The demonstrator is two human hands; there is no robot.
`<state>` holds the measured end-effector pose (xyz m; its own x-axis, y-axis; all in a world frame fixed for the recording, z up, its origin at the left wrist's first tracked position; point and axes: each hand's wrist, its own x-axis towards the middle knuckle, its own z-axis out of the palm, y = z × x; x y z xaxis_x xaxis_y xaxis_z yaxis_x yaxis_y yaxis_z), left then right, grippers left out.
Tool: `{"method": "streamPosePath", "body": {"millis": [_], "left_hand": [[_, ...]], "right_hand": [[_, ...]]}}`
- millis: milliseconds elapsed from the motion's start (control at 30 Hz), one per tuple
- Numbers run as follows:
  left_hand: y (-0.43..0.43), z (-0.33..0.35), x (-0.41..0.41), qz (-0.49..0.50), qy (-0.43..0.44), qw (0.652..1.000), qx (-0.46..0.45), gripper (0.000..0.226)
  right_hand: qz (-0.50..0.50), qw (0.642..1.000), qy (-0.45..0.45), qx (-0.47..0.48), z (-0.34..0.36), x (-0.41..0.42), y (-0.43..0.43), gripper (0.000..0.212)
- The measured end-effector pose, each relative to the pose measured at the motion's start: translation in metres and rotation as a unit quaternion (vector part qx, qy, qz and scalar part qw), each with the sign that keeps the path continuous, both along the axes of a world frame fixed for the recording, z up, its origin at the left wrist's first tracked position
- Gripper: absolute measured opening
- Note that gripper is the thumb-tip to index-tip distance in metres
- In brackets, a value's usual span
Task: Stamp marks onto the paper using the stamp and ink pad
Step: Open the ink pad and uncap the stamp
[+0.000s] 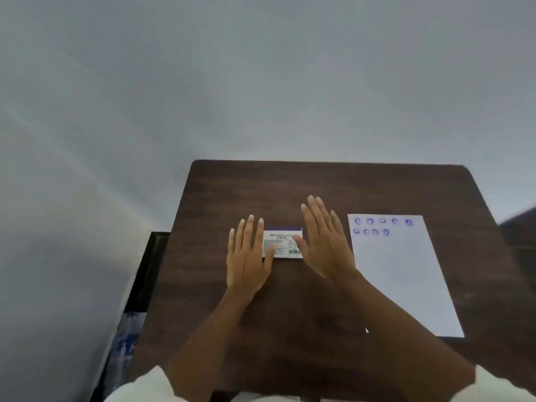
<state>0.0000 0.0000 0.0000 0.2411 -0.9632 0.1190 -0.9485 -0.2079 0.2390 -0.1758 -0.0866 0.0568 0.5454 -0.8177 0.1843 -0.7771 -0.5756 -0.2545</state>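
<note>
A shut ink pad box (282, 243), white with a purple top edge and a printed label, lies in the middle of the dark wooden table (319, 181). My left hand (248, 256) rests flat at its left end, fingers spread, thumb over the box's lower left corner. My right hand (324, 240) is flat with fingers spread at the box's right end, thumb on the label. To the right lies a white sheet of paper (403, 280) with two rows of several round purple stamp marks (383, 221) near its top edge. No stamp is visible.
A grey wall rises behind the table. A dark frame (148, 274) and some blue-and-white packaging (127, 338) sit in the gap left of the table. White sleeves show at the bottom edge.
</note>
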Motion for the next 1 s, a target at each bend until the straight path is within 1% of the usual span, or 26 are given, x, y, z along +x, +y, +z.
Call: {"method": "streamPosePath", "body": {"millis": [67,133,200,267,333,500,567,667,800,1000], "left_hand": [[0.002,-0.007,0.004,0.02,0.022,0.999,0.026,0.071],[0.006,-0.022,0.009,0.021,0.034,0.998,0.049,0.076],[0.007,-0.035,0.014,0.002,0.052,0.996,0.066,0.082],[0.007,-0.046,0.02,-0.015,0.067,0.995,0.075,0.084],[0.005,-0.051,0.023,-0.02,0.088,0.993,0.069,0.081],[-0.001,-0.059,0.031,-0.049,0.161,0.985,0.03,0.068],[-0.002,-0.057,0.033,-0.042,0.198,0.979,0.021,0.064],[-0.001,-0.054,0.035,-0.005,0.247,0.969,0.019,0.064],[-0.001,-0.06,0.037,0.0,0.235,0.972,0.016,0.066],[-0.001,-0.065,0.038,0.014,0.225,0.974,0.032,0.071]], "right_hand": [[0.026,0.998,0.007,0.065,-0.014,0.005,0.001,0.069],[0.041,0.989,0.019,0.137,-0.03,0.007,0.001,0.072],[0.053,0.983,0.042,0.17,-0.043,0.011,-0.002,0.075],[0.06,0.979,0.073,0.181,-0.053,0.013,-0.008,0.078],[0.069,0.974,0.096,0.193,-0.06,0.014,-0.013,0.08],[0.08,0.97,0.107,0.202,-0.064,0.016,-0.023,0.074],[0.086,0.969,0.106,0.204,-0.066,0.015,-0.025,0.072],[0.1,0.966,0.109,0.212,-0.065,0.015,-0.031,0.069],[0.123,0.953,0.127,0.246,-0.053,0.014,-0.046,0.06],[0.121,0.952,0.039,0.279,-0.032,0.022,-0.077,0.035]]}}
